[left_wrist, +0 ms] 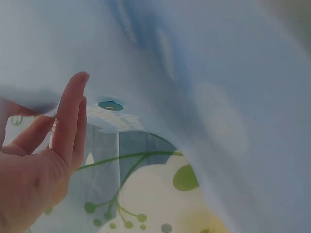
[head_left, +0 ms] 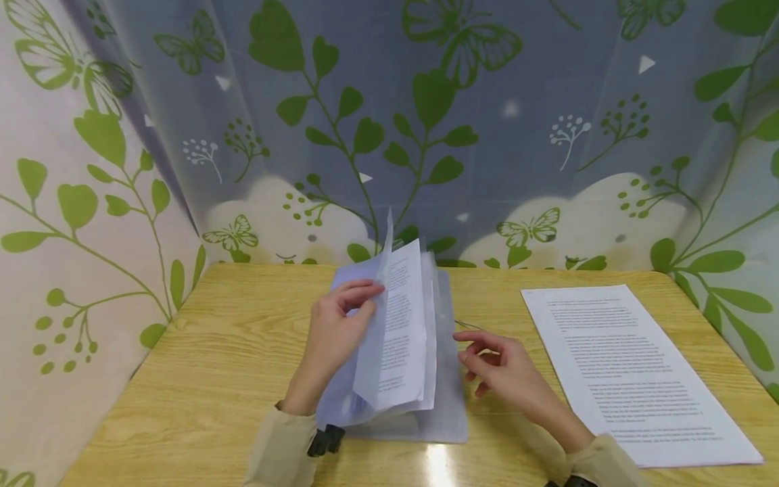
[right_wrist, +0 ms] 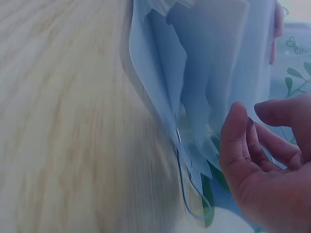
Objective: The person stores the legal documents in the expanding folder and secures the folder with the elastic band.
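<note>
A translucent bluish plastic folder (head_left: 458, 379) stands partly open on the table, with printed sheets (head_left: 404, 325) inside. My left hand (head_left: 341, 321) pinches a raised translucent leaf (head_left: 372, 365) of it near the upper edge. In the left wrist view, the left hand (left_wrist: 43, 150) is beside a pale plastic surface with a round snap button (left_wrist: 111, 105). Just off the folder's right side, my right hand (head_left: 502, 368) has its fingers loosely bent and holds nothing. A thin cord loop (right_wrist: 194, 194) sticks out from the folder's edge near the right hand (right_wrist: 267, 160).
To the right lies a stack of printed paper (head_left: 633, 379) on the wooden table (head_left: 213, 379). A patterned curtain (head_left: 487, 135) with leaves and butterflies hangs behind the table and along its sides.
</note>
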The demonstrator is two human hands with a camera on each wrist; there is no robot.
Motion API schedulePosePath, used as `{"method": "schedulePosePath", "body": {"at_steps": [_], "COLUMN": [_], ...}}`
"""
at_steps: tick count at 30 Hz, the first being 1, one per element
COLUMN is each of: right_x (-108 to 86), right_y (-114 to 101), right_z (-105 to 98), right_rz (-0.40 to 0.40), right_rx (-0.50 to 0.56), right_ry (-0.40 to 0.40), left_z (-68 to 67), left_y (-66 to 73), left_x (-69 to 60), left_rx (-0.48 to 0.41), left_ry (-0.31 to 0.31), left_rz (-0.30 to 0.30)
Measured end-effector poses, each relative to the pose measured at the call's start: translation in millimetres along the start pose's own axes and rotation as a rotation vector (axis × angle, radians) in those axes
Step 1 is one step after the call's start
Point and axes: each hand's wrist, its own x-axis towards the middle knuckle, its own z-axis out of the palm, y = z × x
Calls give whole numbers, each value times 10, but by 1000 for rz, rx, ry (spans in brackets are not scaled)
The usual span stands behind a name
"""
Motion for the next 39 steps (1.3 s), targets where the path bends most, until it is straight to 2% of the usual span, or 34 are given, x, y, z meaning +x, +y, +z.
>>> {"method": "schedulePosePath", "body": {"at_steps": [8,15,20,29,39], "right_x": [-136,-233,-284,-338,-384], "right_y": [28,98,161,250,359], "right_z": [-284,-551,-686,-859,-1034], "right_rz": [-47,-36,-35,-89,-97], "right_rx": [-24,-71,-165,-321,-511], "right_ry": [51,112,163,251,348], "left_z": [18,7,7,7,-8], "left_y": [11,4,-2,-14,-29], "left_x": [14,14,15,26,24], "left_rx": [-11,-46,-49,-76,-75], "left_ry": [-21,-15,-10,6,2], "left_rz": [-12,-41,-39,-32,-42]}}
